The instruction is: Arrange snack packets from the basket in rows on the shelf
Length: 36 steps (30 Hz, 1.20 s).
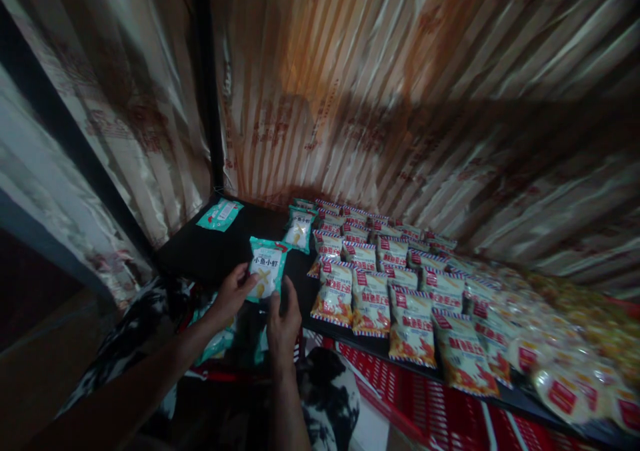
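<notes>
A green-and-white snack bag (267,268) with dark printing stands face-on between my hands, above the black tabletop. My left hand (233,299) grips its lower left edge, fingers on the front. At the lower right corner is my right hand (283,318), its thumb against the bag and its fingers along the side. Just behind, a matching green bag (300,228) leans beside the rows. Another green bag (220,215) lies flat at the table's far left corner. More green bags (220,338) show below my forearms, partly hidden by them.
Rows of cream-and-orange snack bags (371,301) stand to the right on the black table (185,248). Clear-wrapped round packs (565,391) lie farther right. Red plastic baskets (400,384) sit below the front edge. Pleated curtains (325,91) and a dark post (207,84) rise behind.
</notes>
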Motion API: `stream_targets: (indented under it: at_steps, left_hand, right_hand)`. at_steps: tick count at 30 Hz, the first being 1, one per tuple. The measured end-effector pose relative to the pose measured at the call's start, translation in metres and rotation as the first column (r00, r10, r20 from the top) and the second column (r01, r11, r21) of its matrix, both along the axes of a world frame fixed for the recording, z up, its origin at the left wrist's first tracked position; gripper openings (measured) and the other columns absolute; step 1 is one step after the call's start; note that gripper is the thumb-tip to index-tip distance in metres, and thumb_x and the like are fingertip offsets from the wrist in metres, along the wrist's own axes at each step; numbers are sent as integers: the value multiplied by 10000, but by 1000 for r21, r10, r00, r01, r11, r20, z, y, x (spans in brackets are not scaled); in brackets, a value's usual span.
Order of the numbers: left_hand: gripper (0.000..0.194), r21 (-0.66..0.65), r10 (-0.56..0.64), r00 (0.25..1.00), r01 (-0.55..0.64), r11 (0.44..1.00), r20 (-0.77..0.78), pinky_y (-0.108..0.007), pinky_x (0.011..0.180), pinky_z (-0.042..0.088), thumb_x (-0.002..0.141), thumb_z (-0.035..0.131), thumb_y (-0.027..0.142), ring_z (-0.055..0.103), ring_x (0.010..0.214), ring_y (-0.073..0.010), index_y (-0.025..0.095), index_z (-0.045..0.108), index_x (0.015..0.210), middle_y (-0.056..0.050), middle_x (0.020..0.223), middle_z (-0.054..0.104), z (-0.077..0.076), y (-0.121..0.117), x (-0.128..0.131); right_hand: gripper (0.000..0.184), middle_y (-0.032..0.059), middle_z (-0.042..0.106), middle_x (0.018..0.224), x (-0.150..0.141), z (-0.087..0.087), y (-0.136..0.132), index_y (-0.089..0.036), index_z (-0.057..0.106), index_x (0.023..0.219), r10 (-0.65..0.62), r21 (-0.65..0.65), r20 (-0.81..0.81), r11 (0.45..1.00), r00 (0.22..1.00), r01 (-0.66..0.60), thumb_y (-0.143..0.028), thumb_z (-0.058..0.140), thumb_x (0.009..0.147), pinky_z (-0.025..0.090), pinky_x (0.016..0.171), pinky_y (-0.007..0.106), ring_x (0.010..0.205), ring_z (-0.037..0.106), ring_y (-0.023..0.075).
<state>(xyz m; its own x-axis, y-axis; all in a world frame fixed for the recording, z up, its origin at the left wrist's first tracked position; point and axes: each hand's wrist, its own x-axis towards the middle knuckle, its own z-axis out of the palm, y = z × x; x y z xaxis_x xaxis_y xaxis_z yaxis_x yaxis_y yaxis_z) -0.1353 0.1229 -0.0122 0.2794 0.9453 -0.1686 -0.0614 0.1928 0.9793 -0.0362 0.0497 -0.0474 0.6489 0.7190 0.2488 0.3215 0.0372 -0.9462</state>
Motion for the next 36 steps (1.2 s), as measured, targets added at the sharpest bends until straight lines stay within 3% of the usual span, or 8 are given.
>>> stream_targets:
  at_steps: [3,6,12,17,21,24,31,36]
  left_hand:
    - [573,48,-15,1000,14,999,10,-368,824,504,639,667,495,636,958,-261,121,550,1057,-126,1056,663,-8,8,4]
    - [541,80,-13,1000,13,997,5,-378,823,502,655,654,487,628,983,-273,123,550,1042,-134,1056,663,-17,13,8]
    - [534,88,47,999,-46,995,-17,-375,883,474,636,663,477,612,1032,-264,136,545,1029,-134,1095,652,-31,20,9]
    - [558,65,98,991,-92,994,-96,-396,888,469,626,671,471,610,1039,-283,137,545,1055,-146,1088,656,-35,27,9]
    - [546,81,107,985,-97,992,-135,-385,858,482,638,660,488,628,997,-278,146,559,1051,-126,1034,677,-39,29,12]
    - [597,93,127,980,-113,989,-154,-369,858,479,626,664,513,621,1008,-279,119,563,1063,-151,1067,662,-41,29,15]
    - [572,50,128,978,-121,991,-163,-330,797,503,613,676,491,636,983,-267,128,574,1043,-128,1048,678,-31,31,22]
    - [485,177,144,962,-103,979,-233,-353,833,491,647,618,433,635,986,-267,155,579,1043,-111,1048,679,-29,38,30]
  right_hand:
    - [462,172,570,1221,2,0,1,-96,500,1248,-3,6,243,1000,970,1,-363,428,878,419,966,404,1143,527,229]
    - [439,171,577,1198,5,-1,5,-102,500,1249,21,-24,378,1000,926,-13,-341,408,893,438,943,398,1123,534,226]
    - [414,200,610,1120,17,13,32,-59,512,1222,162,-227,512,973,843,-49,-232,390,865,460,883,373,1038,578,244]
    - [307,109,673,866,31,30,53,-135,610,1055,290,-376,570,924,769,-69,-171,404,830,463,724,292,806,627,208]
    - [332,108,683,916,39,21,53,-138,601,1114,226,-263,586,961,778,-82,-212,417,847,464,740,304,839,627,216]
    - [346,123,685,943,45,15,49,-129,607,1126,215,-264,558,962,802,-74,-257,454,842,477,749,329,858,630,236]
    - [330,108,687,956,55,12,47,-160,628,1112,196,-201,479,973,856,-111,-273,502,829,499,763,343,866,639,233]
    - [356,111,671,1034,56,5,50,-154,609,1149,154,-85,428,988,891,-130,-261,483,833,490,841,377,954,611,233]
